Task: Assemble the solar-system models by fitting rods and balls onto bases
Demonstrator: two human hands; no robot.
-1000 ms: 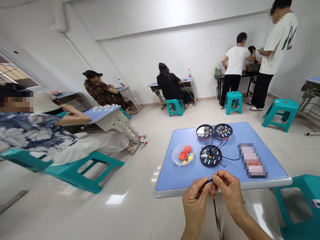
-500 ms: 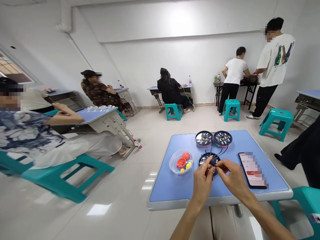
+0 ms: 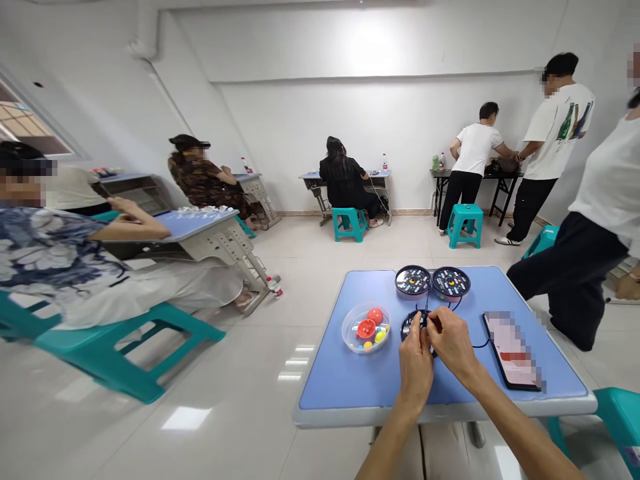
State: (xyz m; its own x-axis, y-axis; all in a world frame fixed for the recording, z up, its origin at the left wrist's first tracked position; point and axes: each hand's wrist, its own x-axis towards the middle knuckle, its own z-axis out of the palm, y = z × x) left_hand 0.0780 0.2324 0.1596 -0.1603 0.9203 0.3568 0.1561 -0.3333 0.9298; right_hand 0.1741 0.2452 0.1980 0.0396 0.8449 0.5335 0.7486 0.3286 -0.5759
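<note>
My left hand [image 3: 416, 357] and my right hand [image 3: 453, 337] meet over a round black-rimmed disc [image 3: 407, 325] on the blue desk. Both are closed, thumbs and fingertips pinched together on thin black cord [image 3: 483, 345]; a loop of it sticks out to the right of my right hand. The exact spot being pinched is hidden by the fingers. Two similar round discs with coloured printed tops, a left one [image 3: 413, 281] and a right one [image 3: 451, 283], stand side by side just beyond, with cord ends near them.
On the desk [image 3: 345, 387], a clear round tub [image 3: 345, 333] holds red, yellow and other small pieces at left. A phone [image 3: 505, 340] lies at right. A person in dark trousers [image 3: 575, 267] is close beyond the right edge. Teal stools [image 3: 465, 217] and other seated people surround me.
My hands have drawn closer together over the near disc, and the cord now loops out to the right. A person in a white top has come into view at the right.
</note>
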